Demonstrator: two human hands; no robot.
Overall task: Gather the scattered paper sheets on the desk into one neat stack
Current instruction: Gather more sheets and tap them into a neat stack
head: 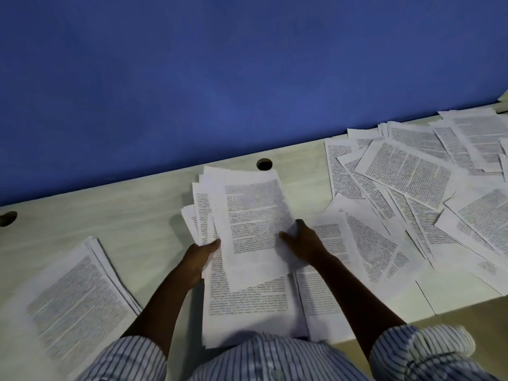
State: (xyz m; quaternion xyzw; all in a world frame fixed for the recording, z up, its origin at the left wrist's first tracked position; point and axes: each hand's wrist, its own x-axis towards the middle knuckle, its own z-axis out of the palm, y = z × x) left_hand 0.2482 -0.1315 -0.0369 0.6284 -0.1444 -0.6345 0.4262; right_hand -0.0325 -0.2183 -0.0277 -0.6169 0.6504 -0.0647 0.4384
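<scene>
A loose bundle of printed sheets is held up over the middle of the pale desk, its pages fanned and uneven. My left hand grips the bundle's lower left edge. My right hand pinches its lower right side, thumb on the top page. Under the bundle lie more sheets near the desk's front edge. A squared pile of sheets lies at the front left. Several scattered sheets overlap across the right part of the desk.
A blue partition wall runs along the desk's far edge. Two round cable holes open in the desktop, one behind the bundle and one at the far left. My striped shirt sleeves fill the bottom of the view.
</scene>
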